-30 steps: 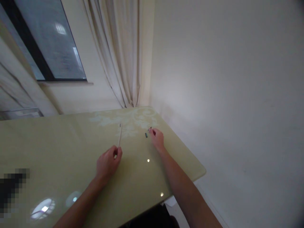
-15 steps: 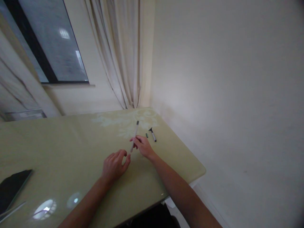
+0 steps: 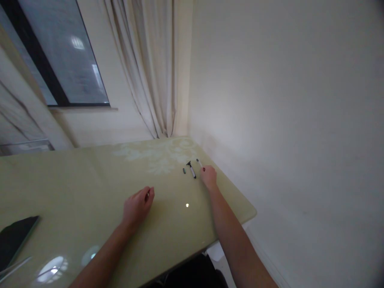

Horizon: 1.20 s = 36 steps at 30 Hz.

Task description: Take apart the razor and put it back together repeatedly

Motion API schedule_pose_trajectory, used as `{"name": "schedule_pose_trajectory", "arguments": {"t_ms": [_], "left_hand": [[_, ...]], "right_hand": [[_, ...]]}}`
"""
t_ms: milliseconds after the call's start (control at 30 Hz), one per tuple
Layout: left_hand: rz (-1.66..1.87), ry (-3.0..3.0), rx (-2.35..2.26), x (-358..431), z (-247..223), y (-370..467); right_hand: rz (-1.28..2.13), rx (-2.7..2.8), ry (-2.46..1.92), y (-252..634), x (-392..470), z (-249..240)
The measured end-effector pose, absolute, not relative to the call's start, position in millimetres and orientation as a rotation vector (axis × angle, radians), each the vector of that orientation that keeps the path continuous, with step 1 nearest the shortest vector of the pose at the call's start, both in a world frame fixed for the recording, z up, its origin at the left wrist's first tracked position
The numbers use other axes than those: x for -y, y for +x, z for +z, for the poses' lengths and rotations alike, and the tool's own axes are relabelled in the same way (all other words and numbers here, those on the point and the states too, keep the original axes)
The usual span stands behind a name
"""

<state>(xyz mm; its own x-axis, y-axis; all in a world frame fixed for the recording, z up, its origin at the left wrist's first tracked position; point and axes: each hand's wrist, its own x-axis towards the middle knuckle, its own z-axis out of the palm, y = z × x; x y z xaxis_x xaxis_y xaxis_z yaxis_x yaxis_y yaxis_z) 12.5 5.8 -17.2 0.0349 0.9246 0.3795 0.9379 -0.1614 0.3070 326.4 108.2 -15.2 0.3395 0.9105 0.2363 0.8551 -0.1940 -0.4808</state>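
My right hand (image 3: 209, 176) is closed around the handle of a toothbrush (image 3: 200, 163) near the table's right edge. The brush's dark-bristled head and a bit of its white handle show beyond my fingers; the rest is hidden by the hand. Just left of it lies a razor (image 3: 192, 170) with a black head and a light grip. Beside the razor is a small dark green-and-black piece (image 3: 184, 171), perhaps a razor cover or cartridge. My left hand (image 3: 138, 205) hovers over or rests on the table, fingers curled to the thumb, with nothing seen in it.
The glossy yellow-green table (image 3: 84, 192) has a rounded right corner near the wall (image 3: 270, 120). A dark flat object (image 3: 18, 238) lies at the left edge. Curtains (image 3: 156, 72) and a window (image 3: 69, 60) are behind the table.
My right hand has carried the toothbrush rightward, past the razor to its right side. My left hand has drawn slightly left, and its fingers have curled closed.
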Motion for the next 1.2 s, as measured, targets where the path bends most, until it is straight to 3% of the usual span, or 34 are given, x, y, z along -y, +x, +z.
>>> {"name": "schedule_pose_trajectory", "arguments": {"t_ms": [533,667,900,1200], "left_hand": [[-0.814,-2.399,2.015,-11.2,-18.5,9.7],[-0.718,-2.547,1.878,-11.5,-22.2,12.1],[-0.554,-2.865,1.503,-15.1,-37.8,15.3],[-0.442,-2.867,1.298,-31.4,-62.1,6.8]], "right_hand": [[0.047,1.552,-2.058,324.7,-107.6,-14.6],[0.038,1.623,-1.662,288.8,-98.4,-12.5],[0.125,2.509,-0.503,185.8,-45.4,-20.1],[0.019,2.493,-0.517,182.1,-35.7,-20.8]]}}
